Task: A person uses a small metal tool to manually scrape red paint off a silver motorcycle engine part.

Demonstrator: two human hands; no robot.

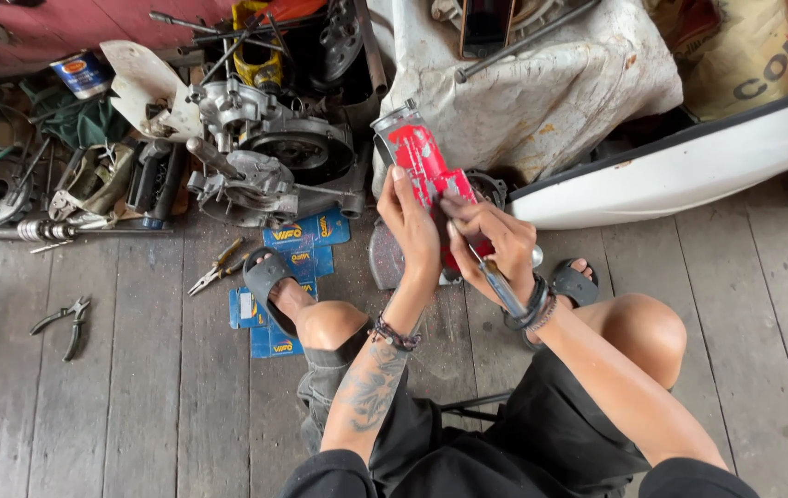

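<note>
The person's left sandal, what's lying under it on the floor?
Under the left sandal lie flat blue packets with orange markings, spread on the wooden floor planks. The foot and knee cover several of them, so how many there are cannot be told.

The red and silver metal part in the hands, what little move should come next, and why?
Probably keep scraping toward the silver end. The left hand steadies the red and silver metal part from the side, and the right hand presses a thin grey-handled tool against its red face, where red still covers most of the surface.
</note>
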